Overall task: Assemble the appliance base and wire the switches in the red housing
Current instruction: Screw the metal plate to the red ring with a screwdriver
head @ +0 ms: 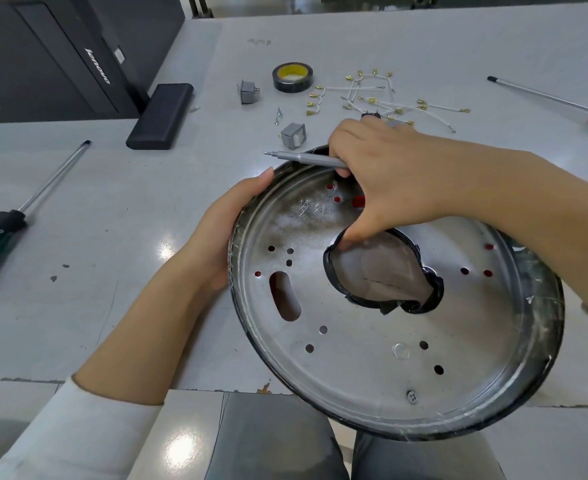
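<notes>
A round metal base plate [372, 341] with several holes and a black-taped centre opening fills the lower right, tilted over the table edge. Red shows through its holes, so the red housing lies hidden beneath it. My left hand [223, 233] grips the plate's left rim, thumb on top. My right hand [382, 178] holds a slim grey screwdriver [306, 158] with its tip pointing left, while its thumb hooks into the taped opening. Two grey switches [293, 135] [249, 91] and a pile of white wires [372, 98] with brass terminals lie beyond the plate.
A roll of black tape [292, 77], loose screws [278, 116], a green-handled screwdriver [25, 216] at left, an orange-handled screwdriver [555, 100] at far right and a black box [162, 116] lie on the grey table [112, 289]. A black computer case [43, 53] stands at back left.
</notes>
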The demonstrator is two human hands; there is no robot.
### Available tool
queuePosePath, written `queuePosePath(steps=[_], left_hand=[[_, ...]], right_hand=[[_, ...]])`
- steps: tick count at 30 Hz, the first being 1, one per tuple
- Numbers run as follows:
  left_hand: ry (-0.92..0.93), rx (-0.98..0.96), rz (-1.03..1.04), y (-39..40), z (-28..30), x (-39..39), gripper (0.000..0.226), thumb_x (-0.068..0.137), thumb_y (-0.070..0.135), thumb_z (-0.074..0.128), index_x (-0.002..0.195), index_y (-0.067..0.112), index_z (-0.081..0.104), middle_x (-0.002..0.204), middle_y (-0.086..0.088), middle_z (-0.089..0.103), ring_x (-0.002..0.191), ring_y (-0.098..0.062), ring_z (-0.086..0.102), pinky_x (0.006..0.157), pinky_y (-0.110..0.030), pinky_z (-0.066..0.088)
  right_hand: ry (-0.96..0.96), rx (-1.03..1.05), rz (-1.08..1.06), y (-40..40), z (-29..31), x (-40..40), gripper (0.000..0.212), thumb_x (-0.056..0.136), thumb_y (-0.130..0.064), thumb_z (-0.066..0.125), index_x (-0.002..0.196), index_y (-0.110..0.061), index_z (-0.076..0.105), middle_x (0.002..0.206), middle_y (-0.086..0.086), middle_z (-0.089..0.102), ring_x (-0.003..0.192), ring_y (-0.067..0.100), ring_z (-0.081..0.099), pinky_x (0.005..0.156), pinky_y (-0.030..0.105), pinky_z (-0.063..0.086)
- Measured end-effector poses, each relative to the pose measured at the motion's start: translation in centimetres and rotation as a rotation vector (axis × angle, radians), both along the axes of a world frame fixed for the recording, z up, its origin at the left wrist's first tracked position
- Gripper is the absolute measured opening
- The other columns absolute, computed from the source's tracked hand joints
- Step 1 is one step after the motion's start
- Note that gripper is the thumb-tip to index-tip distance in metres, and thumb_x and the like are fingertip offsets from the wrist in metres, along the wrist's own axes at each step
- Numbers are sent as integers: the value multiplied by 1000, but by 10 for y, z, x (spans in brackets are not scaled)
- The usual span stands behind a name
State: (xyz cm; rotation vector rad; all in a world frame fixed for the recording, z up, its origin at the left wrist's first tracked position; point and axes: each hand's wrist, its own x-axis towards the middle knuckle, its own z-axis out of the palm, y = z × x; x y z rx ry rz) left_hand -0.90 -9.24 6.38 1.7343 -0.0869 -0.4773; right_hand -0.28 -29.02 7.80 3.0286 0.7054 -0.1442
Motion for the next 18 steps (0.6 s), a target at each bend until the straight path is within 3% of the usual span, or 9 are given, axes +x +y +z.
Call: queuePosePath(steps=[2, 4, 6, 8, 10, 18], left_hand=[[22, -3, 75, 1, -3, 3, 37, 105, 17, 25, 70, 26, 33, 20, 20, 34, 26, 12, 42, 68, -12, 44], [11, -55, 77, -2, -3, 3, 38, 104, 15, 27, 70, 24, 40, 23, 16, 41, 27, 10, 44, 44, -5, 39], [17, -51, 15, -7, -5, 1, 43, 103, 16, 32, 66, 21, 54, 30, 14, 51, 31, 9, 50, 37, -4, 35], [68, -155, 27, -10, -13, 2, 57, 101, 21, 38, 55, 26, 72, 45, 11, 63, 43, 5, 61, 42, -7, 43], [99, -270, -17, -6, -20, 0, 57, 99, 26, 42, 53, 27, 76, 58, 9, 71, 56, -1, 68, 49, -11, 49], [13, -183, 32, -7, -20, 2, 68, 99, 23, 43, 37, 33, 67, 47, 14, 65, 46, 6, 62, 41, -7, 43]], right_hand=[[12, -9, -11, 1, 0, 1, 74, 46, -73, 63, 88, -23, 28, 93, -6, 27, 81, 11, 22, 74, 36, 35], [19, -20, -24, 0, 0, 1, 74, 46, -72, 63, 89, -22, 28, 94, -6, 27, 82, 12, 22, 76, 37, 37], [22, -20, -40, -2, -1, 0, 75, 46, -72, 64, 89, -22, 29, 95, -5, 28, 84, 13, 24, 77, 37, 37], [21, -17, -52, -5, 0, -1, 75, 47, -71, 67, 89, -21, 30, 95, -5, 29, 87, 14, 26, 76, 36, 36], [21, -19, -59, -7, 0, -2, 76, 48, -70, 70, 89, -21, 30, 96, -5, 29, 88, 14, 26, 75, 35, 33], [10, -23, -17, -6, 0, -4, 74, 47, -71, 67, 87, -22, 29, 94, -6, 28, 86, 13, 25, 72, 35, 33]])
